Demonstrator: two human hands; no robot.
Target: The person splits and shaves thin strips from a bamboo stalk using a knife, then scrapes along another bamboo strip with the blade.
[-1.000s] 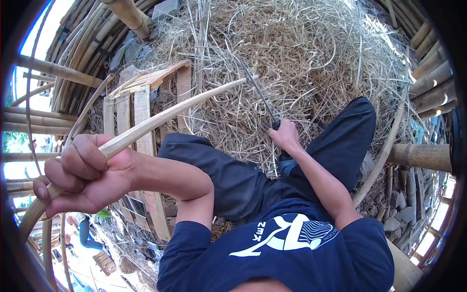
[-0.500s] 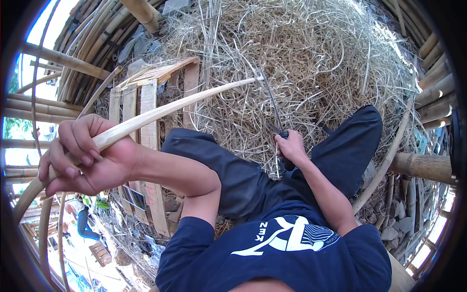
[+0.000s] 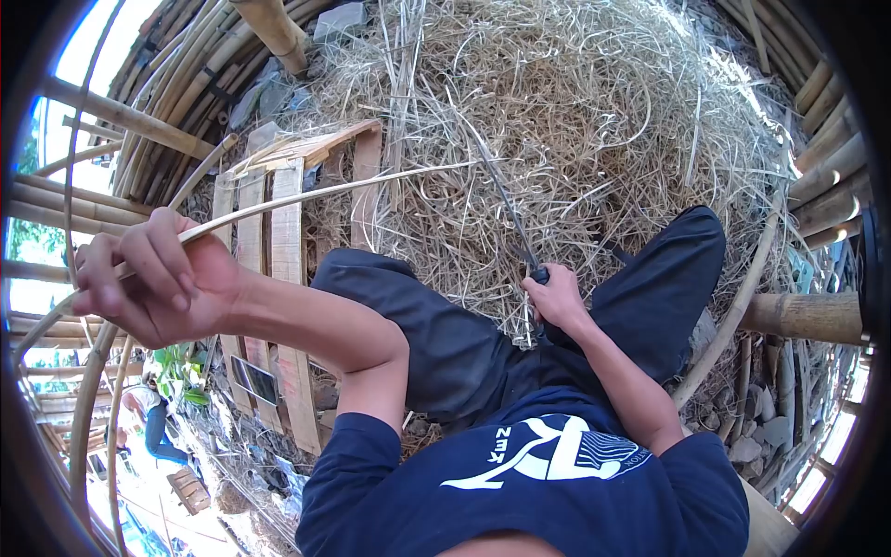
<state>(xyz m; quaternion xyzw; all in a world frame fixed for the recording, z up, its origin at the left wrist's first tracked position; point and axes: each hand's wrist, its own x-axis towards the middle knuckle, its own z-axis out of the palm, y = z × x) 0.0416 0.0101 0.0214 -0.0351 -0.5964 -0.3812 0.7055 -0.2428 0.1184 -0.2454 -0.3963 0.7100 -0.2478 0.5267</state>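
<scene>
Head | left hand (image 3: 153, 278): curved bamboo strip (image 3: 343, 188) | right hand (image 3: 557, 295): straight-bladed knife (image 3: 507, 201)

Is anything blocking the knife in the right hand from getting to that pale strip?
Nothing visible does. The right hand holds the knife, whose blade crosses the far end of the pale strip in this view; the left hand holds the strip well back. Whether blade and strip touch, I can't tell.
</scene>
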